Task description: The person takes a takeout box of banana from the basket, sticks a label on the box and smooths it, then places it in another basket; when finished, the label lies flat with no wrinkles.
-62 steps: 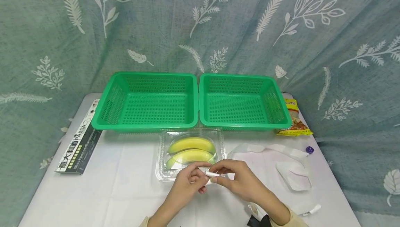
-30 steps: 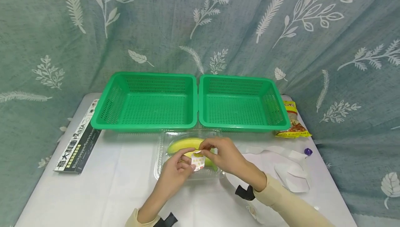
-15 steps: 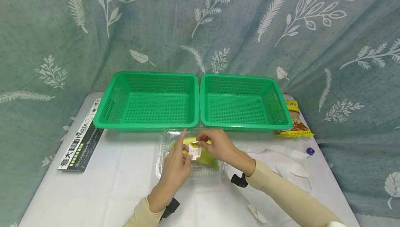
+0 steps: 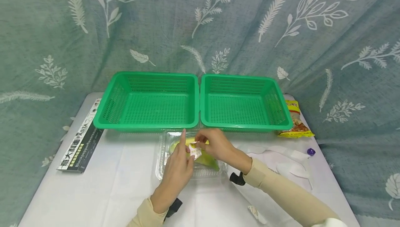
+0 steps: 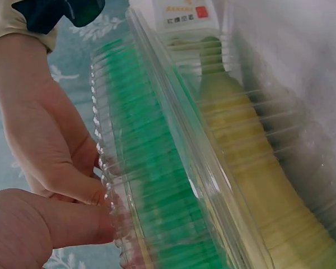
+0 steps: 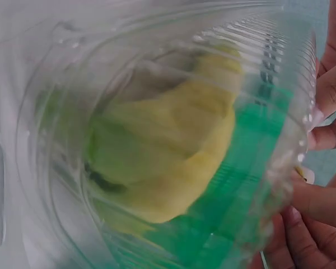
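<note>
In the head view my hands meet above a clear plastic clamshell box (image 4: 160, 166) with bananas (image 4: 207, 161) inside. My right hand (image 4: 217, 145) pinches the top edge of a small white paper label (image 4: 195, 151) with orange print. My left hand (image 4: 176, 168) holds the label's left edge by thumb and a curled finger, its index finger straight. Ridged plastic and a banana (image 5: 235, 123) fill the left wrist view, my left thumb (image 5: 50, 221) at the rim. In the right wrist view fingers (image 6: 319, 207) show beyond the blurred box (image 6: 56, 112), a scrap of label between them.
Two green baskets (image 4: 147, 127) (image 4: 243, 127) stand side by side behind the box. A black-and-white pasta box (image 4: 79, 140) lies left. On the right are a yellow food bag (image 4: 295, 123), a purple wrapped piece (image 4: 310, 151), white strips (image 4: 289, 152) and a printed packet (image 4: 254, 213).
Both hands have moved forward over the box. A rolled white piece was between them earlier; now the label shows flat. My left index finger has straightened, and the lower banana appears shifted.
</note>
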A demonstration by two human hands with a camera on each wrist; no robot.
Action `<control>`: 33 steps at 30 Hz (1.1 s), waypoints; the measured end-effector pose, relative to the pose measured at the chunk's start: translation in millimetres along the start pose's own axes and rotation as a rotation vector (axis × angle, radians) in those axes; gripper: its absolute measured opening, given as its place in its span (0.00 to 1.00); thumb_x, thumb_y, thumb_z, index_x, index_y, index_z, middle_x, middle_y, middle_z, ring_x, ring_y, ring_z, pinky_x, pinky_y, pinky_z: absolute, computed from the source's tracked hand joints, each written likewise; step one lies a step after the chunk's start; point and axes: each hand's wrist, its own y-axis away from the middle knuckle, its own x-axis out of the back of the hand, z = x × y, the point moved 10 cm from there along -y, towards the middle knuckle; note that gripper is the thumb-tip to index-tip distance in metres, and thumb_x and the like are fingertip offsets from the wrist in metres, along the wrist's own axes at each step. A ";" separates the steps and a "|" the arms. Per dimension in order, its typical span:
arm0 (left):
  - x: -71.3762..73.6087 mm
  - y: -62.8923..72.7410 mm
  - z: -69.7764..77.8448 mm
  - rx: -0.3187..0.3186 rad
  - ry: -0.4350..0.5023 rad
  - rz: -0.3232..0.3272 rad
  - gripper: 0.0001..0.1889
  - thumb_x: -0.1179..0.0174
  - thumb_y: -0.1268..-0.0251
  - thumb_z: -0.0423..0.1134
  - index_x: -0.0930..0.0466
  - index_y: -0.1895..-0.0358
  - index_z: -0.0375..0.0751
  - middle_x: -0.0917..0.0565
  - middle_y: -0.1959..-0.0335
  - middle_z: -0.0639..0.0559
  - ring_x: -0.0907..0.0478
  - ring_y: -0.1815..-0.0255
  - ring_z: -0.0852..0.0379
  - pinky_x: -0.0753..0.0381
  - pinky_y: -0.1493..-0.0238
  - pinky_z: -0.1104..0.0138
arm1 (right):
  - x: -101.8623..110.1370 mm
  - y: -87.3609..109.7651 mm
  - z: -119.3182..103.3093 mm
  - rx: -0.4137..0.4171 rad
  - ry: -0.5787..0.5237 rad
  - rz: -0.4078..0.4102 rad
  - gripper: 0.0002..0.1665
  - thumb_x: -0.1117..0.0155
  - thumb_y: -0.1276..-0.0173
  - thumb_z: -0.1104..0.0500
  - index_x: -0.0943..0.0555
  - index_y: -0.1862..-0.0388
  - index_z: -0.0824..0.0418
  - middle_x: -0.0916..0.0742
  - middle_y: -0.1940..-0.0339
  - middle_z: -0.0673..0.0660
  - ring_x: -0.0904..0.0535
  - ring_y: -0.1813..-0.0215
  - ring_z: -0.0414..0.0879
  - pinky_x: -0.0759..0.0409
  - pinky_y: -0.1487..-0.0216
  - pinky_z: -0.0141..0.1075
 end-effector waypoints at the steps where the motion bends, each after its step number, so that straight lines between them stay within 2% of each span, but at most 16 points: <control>1: -0.2 -0.1 0.0 0.000 -0.001 0.000 0.48 0.36 0.39 0.26 0.54 0.19 0.35 0.22 0.64 0.46 0.36 0.78 0.63 0.35 0.79 0.75 | -0.2 0.3 0.2 0.001 -0.005 -0.002 0.03 0.29 0.36 0.65 0.14 0.64 0.60 0.10 0.68 0.53 0.16 0.66 0.42 0.15 0.61 0.38; 6: -1.6 -0.4 0.0 0.001 -0.002 -0.006 0.48 0.34 0.40 0.26 0.53 0.20 0.35 0.24 0.64 0.47 0.37 0.77 0.63 0.35 0.79 0.75 | -1.4 1.1 3.4 -0.011 -0.025 -0.006 0.03 0.29 0.37 0.66 0.15 0.66 0.61 0.10 0.68 0.54 0.15 0.66 0.43 0.13 0.60 0.41; 10: -1.8 0.7 0.1 -0.010 -0.014 0.005 0.47 0.32 0.42 0.27 0.48 0.21 0.35 0.23 0.65 0.48 0.36 0.76 0.62 0.35 0.77 0.74 | -3.4 2.4 4.5 -0.012 -0.012 -0.004 0.03 0.28 0.37 0.65 0.15 0.65 0.61 0.09 0.67 0.54 0.13 0.65 0.43 0.13 0.59 0.36; 13: -2.2 3.7 -0.5 -0.013 -0.014 0.015 0.43 0.30 0.43 0.28 0.41 0.24 0.33 0.22 0.64 0.46 0.35 0.75 0.63 0.34 0.76 0.74 | -7.4 4.8 4.6 -0.001 0.002 -0.002 0.02 0.28 0.37 0.64 0.14 0.65 0.61 0.09 0.67 0.54 0.12 0.65 0.43 0.14 0.59 0.33; 16: -2.3 5.1 -1.2 -0.009 -0.006 0.022 0.34 0.30 0.44 0.28 0.33 0.33 0.31 0.21 0.63 0.45 0.34 0.76 0.63 0.33 0.75 0.74 | -9.2 5.1 4.1 -0.006 0.018 0.002 0.02 0.28 0.36 0.64 0.14 0.65 0.62 0.09 0.68 0.54 0.12 0.65 0.44 0.14 0.60 0.33; 19: -1.2 3.2 -1.2 -0.013 -0.003 0.031 0.22 0.29 0.45 0.27 0.24 0.47 0.34 0.21 0.67 0.46 0.32 0.76 0.63 0.32 0.75 0.74 | -7.2 2.7 3.2 -0.017 0.038 0.021 0.02 0.28 0.37 0.64 0.13 0.65 0.62 0.09 0.67 0.55 0.12 0.64 0.45 0.14 0.59 0.34; 22: 0.6 1.4 0.9 -0.050 -0.026 0.047 0.14 0.28 0.47 0.27 0.20 0.59 0.39 0.21 0.71 0.49 0.28 0.75 0.60 0.30 0.75 0.73 | -5.3 0.2 2.7 -0.019 0.071 0.045 0.02 0.28 0.37 0.64 0.13 0.66 0.62 0.09 0.67 0.54 0.13 0.62 0.46 0.15 0.57 0.36; 25: 4.8 0.9 4.0 -0.095 -0.080 0.086 0.12 0.26 0.51 0.28 0.18 0.66 0.42 0.21 0.73 0.51 0.25 0.72 0.59 0.28 0.74 0.72 | -4.9 -2.4 2.8 -0.013 0.110 0.065 0.02 0.27 0.38 0.63 0.13 0.67 0.60 0.10 0.66 0.53 0.14 0.60 0.47 0.16 0.55 0.38; 29: 9.9 0.3 6.5 -0.124 -0.137 0.122 0.12 0.22 0.55 0.30 0.15 0.67 0.44 0.19 0.72 0.52 0.25 0.68 0.57 0.26 0.70 0.69 | -5.7 -4.6 5.2 -0.023 0.130 0.067 0.03 0.27 0.37 0.61 0.12 0.65 0.59 0.11 0.65 0.53 0.15 0.59 0.48 0.17 0.54 0.40; 33: 7.9 -2.5 9.0 -0.132 -0.140 0.076 0.13 0.22 0.54 0.33 0.13 0.63 0.45 0.16 0.66 0.53 0.25 0.62 0.54 0.24 0.62 0.64 | -5.8 -3.8 8.2 -0.042 0.142 0.060 0.03 0.28 0.36 0.61 0.12 0.64 0.60 0.11 0.64 0.54 0.15 0.58 0.49 0.16 0.53 0.42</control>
